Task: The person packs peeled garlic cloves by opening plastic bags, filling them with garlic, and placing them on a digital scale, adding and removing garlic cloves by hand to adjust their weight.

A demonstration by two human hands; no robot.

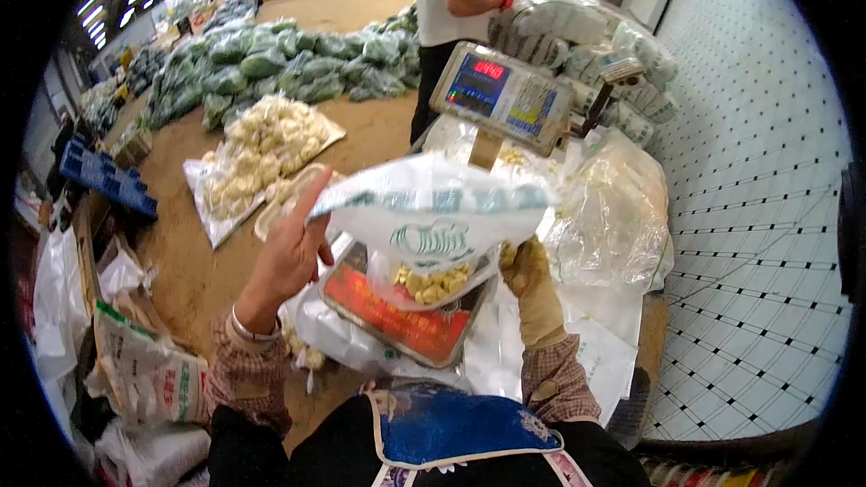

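A clear plastic bag point(424, 203) with green print stands over a scale, with pale yellow garlic cloves point(437, 284) at its bottom. My left hand point(290, 252), bare with a bracelet at the wrist, pinches the bag's left edge, its index finger pointing up. At the bag's right side, my right hand point(530, 281) in a beige glove has its fingers curled at the edge; exactly what they hold is partly hidden. Under the bag lies the scale's pan point(397, 316) with a red surface. Behind it, the scale's display point(501, 95) shows lit red digits.
Loose garlic bulbs point(271, 149) lie heaped on a sheet to the left. Filled green bags point(280, 63) cover the floor behind. A person point(448, 0) with red gloves stands beyond the scale near stacked packs point(577, 27). A tiled wall point(758, 207) bounds the right; a crumpled plastic bag point(613, 212) sits beside it.
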